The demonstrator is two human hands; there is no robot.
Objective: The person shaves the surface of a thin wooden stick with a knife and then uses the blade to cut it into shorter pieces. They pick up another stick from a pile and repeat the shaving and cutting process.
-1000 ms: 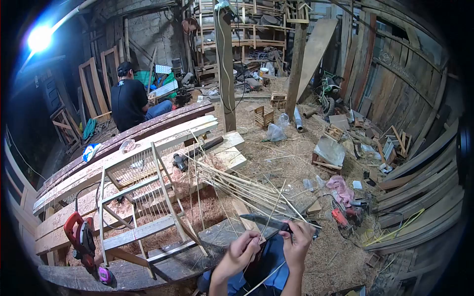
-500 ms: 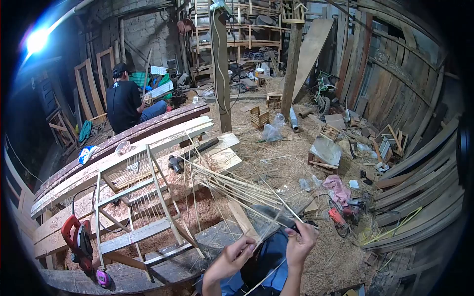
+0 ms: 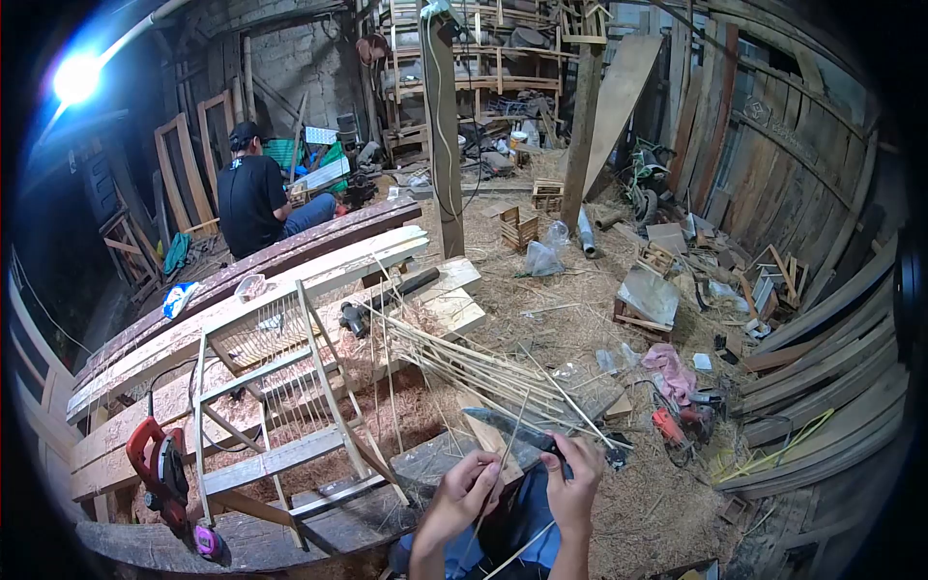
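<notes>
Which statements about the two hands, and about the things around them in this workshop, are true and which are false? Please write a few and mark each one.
1. The right hand holds a knife. True.
2. The left hand is empty. False: it pinches a thin strip.
3. Another person sits in the background with the back turned. True.
4. The red circular saw hangs on the back wall. False: the red circular saw lies on the planks at the lower left.
</notes>
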